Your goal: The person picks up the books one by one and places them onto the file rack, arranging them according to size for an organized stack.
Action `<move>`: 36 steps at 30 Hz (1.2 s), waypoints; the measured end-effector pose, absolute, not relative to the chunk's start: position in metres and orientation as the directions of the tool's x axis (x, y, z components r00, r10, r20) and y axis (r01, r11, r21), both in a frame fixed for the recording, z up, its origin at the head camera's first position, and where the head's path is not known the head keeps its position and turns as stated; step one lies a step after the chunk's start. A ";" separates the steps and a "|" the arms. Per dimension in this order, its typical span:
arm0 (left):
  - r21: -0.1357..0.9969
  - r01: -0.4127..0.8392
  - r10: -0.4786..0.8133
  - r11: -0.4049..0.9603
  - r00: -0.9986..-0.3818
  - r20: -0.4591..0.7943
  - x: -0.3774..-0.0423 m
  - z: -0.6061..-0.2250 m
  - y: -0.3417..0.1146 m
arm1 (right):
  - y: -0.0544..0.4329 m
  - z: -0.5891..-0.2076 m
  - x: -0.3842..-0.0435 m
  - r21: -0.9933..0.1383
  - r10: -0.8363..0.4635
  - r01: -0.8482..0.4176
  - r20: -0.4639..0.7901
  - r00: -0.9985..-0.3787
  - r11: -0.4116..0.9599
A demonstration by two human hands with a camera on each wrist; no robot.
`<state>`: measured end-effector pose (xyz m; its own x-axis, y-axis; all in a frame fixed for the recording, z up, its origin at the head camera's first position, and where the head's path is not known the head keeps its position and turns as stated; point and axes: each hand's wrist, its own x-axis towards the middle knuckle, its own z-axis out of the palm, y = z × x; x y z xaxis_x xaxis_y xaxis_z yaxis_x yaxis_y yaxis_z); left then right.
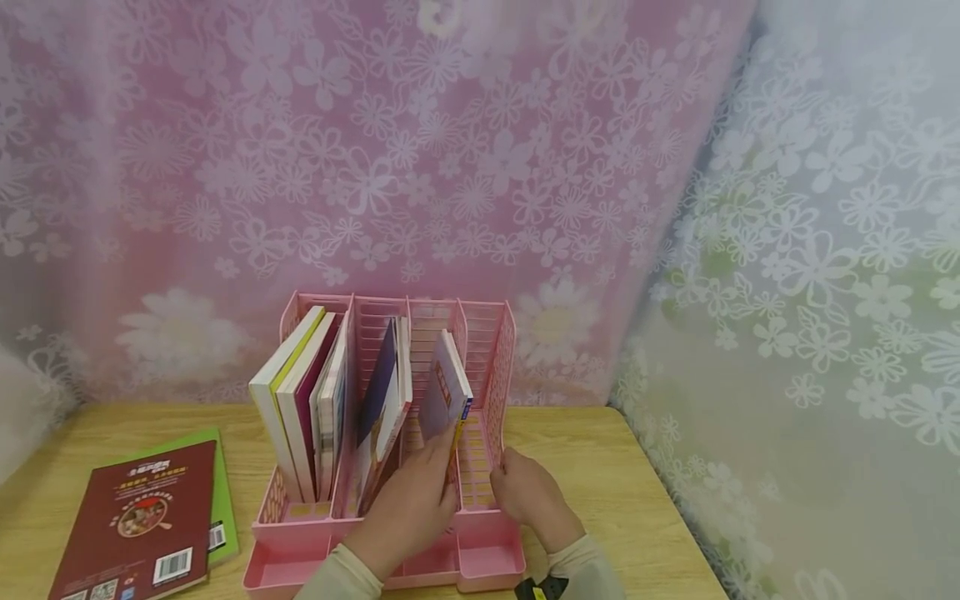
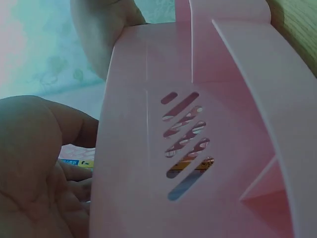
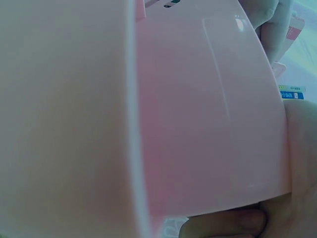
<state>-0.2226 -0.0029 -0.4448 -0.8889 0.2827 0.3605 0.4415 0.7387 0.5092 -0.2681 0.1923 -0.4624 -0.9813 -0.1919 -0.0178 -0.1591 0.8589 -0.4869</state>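
Observation:
A pink desktop book rack with upright dividers stands on the table. My left hand reaches over its front and holds a thin book with a pale purple cover by its lower front edge, the book leaning in the third compartment from the left. My right hand grips the front edge of the rack's right side wall. In the right wrist view, the fingers wrap that pink panel. Pink plastic hides part of the left fingers in the left wrist view.
Several thick books fill the leftmost compartment, and thinner books lean in the second. Left of the rack, a dark red book lies on a green book. Small pink trays line the rack's front. Flowered curtains hang behind.

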 end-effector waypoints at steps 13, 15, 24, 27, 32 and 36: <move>0.548 0.432 0.218 0.716 -0.884 0.413 -0.227 -0.451 -0.005 | 0.191 -0.461 -0.266 -0.480 -0.183 -0.157 -0.008 -0.983 0.863; 0.567 0.419 0.209 0.710 -0.893 0.398 -0.229 -0.451 -0.005 | 0.191 -0.460 -0.266 -0.483 -0.176 -0.148 -0.013 -0.984 0.863; 0.587 0.405 0.190 0.701 -0.900 0.393 -0.240 -0.451 -0.003 | 0.190 -0.459 -0.267 -0.486 -0.168 -0.134 -0.027 -0.985 0.864; 0.578 0.402 0.187 0.710 -0.899 0.396 -0.246 -0.450 -0.001 | 0.190 -0.458 -0.268 -0.479 -0.172 -0.141 -0.021 -0.985 0.866; 0.572 0.374 0.165 0.730 -0.909 0.384 -0.251 -0.445 0.005 | 0.190 -0.458 -0.266 -0.474 -0.183 -0.154 -0.014 -0.983 0.867; 0.585 0.356 0.138 0.728 -0.913 0.384 -0.255 -0.443 0.009 | 0.191 -0.457 -0.266 -0.473 -0.187 -0.163 -0.006 -0.982 0.866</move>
<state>-0.2554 0.0085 -0.4429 -0.9128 0.1378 0.3844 0.3564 0.7282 0.5854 -0.2659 0.1910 -0.4574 -0.9823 -0.1874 -0.0055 -0.1625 0.8658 -0.4732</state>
